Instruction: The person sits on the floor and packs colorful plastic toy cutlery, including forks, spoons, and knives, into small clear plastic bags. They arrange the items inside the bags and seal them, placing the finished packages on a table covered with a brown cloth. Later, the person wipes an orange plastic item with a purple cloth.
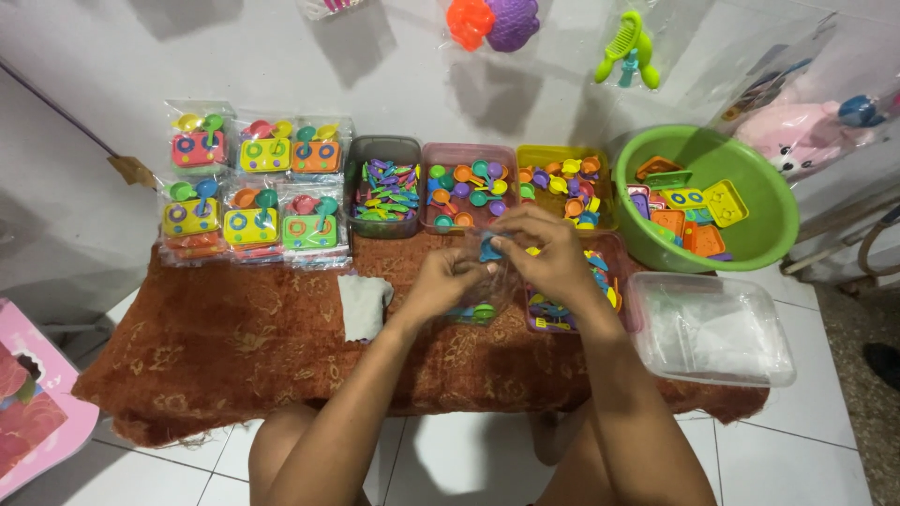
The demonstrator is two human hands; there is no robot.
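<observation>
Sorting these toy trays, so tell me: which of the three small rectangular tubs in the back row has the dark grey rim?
The leftmost tub, holding mostly purple and green pieces; the others are pink-rimmed and yellow-rimmed.

Home toy-packing spot: sorted toy trays point(469, 187), tiled floor point(797, 450)

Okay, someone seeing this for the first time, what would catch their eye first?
Probably the two hands at the centre: the left hand and right hand meet over a clear plastic bag, pinching a small blue toy piece. Next, the big green basin of flat coloured toy pieces at the right, and the sealed toy packets in two rows at the left.
</observation>
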